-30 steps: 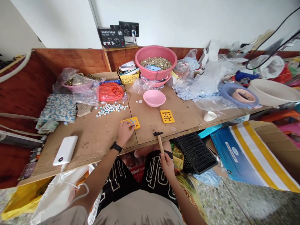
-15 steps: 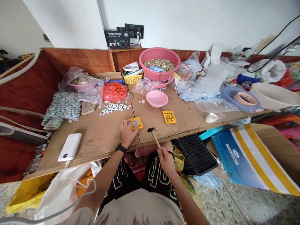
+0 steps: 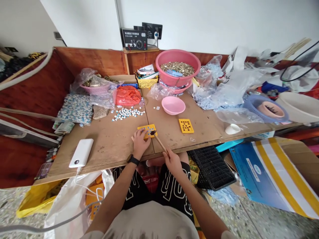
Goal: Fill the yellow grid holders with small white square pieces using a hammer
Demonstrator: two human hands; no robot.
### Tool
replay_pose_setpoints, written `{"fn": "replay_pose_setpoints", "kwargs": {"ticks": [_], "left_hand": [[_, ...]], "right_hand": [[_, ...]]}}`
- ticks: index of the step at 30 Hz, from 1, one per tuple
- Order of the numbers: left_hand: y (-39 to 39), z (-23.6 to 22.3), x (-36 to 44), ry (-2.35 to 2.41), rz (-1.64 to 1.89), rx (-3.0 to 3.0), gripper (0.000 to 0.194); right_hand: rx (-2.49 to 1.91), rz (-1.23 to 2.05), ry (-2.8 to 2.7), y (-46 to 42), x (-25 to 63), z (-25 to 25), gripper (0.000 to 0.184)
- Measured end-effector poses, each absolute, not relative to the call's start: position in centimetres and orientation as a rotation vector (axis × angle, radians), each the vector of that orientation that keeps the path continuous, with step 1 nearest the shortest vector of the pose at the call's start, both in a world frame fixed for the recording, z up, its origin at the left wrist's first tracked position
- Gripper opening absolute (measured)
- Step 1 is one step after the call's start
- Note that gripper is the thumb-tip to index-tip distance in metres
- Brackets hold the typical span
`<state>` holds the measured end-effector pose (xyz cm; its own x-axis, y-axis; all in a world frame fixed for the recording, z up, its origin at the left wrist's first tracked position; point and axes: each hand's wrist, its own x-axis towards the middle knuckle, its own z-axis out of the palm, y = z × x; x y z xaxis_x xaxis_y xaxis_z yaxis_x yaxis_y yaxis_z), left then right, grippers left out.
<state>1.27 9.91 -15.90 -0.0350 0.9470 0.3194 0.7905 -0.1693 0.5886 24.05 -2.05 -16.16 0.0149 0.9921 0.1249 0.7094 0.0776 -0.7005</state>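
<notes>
A seated person's right hand [image 3: 173, 163] is clenched around the wooden handle of a hammer [image 3: 160, 143], which slants away over the near edge of a workbench [image 3: 112, 142]. The left hand [image 3: 140, 143], a black watch [image 3: 133, 160] at its wrist, rests over the left and near side of a yellow plate [image 3: 149, 128]. The plate lies flat near the bench's front, dotted with small blue bits. The hammer's dark head, a moment ago over bare board to the right, is now over the plate's right part, so both hands seem to be at work on one spot; whether it touches, I cannot tell. The left fingers hide some of the plate, and I cannot tell whether they pinch a piece or merely steady it. They are just beside the hammer head, where a stray blow could catch them. Off to the right lie a second yellow plate [image 3: 186, 126] with square holes and a white cup [image 3: 233, 128]. Farther back are scattered white-and-blue pieces [image 3: 127, 113], a pink bowl [image 3: 173, 105], a red bag [image 3: 128, 95] and a large pink basin [image 3: 171, 79] of brassy pieces [image 3: 178, 68].
</notes>
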Motion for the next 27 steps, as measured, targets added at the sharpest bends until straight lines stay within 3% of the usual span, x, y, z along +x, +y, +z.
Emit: {"fn": "replay_pose_setpoints", "kwargs": {"ticks": [6, 14, 20, 27], "left_hand": [[13.1, -15.2, -1.8, 1.991, 1.09, 1.796, 0.026], [23.9, -12.2, -8.0, 2.071, 0.796, 2.017, 0.038], [27.4, -11.8, -8.6, 1.973, 0.415, 2.326, 0.032], [28.6, -11.4, -8.9, 2.125, 0.359, 2.19, 0.027]], "right_hand": [[-1.672, 0.67, -1.317, -7.0, 26.7, -18.9, 0.061], [-1.833, 0.542, -1.049, -13.1, 31.8, -21.6, 0.079], [-1.87, 0.489, -0.902, -13.8, 32.1, -22.5, 0.082], [-1.856, 0.458, -0.896, -12.8, 31.8, -22.3, 0.079]]}}
